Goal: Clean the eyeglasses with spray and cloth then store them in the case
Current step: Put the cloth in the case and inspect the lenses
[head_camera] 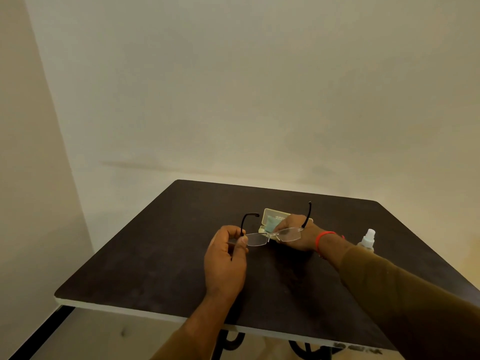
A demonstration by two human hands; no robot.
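Over on the left, the left hand (225, 263) is up above the dark table (145, 255), thumb and fingers pinching the glasses (257, 239) at the near corner of one lens. The glasses are off the table, both black temples open and pointing away, clear lenses facing the person. Just behind them sits the case (268, 213), open on the table, with a teal cloth (271, 221) lying inside. The right hand (307, 239) reaches in behind the other lens, fingertips at the cloth; whether they've pinched it or only touch it, I can't tell. There's a red band (323, 237) on that wrist. Further right, well apart from the case, stands the white bottle (367, 240), upright.
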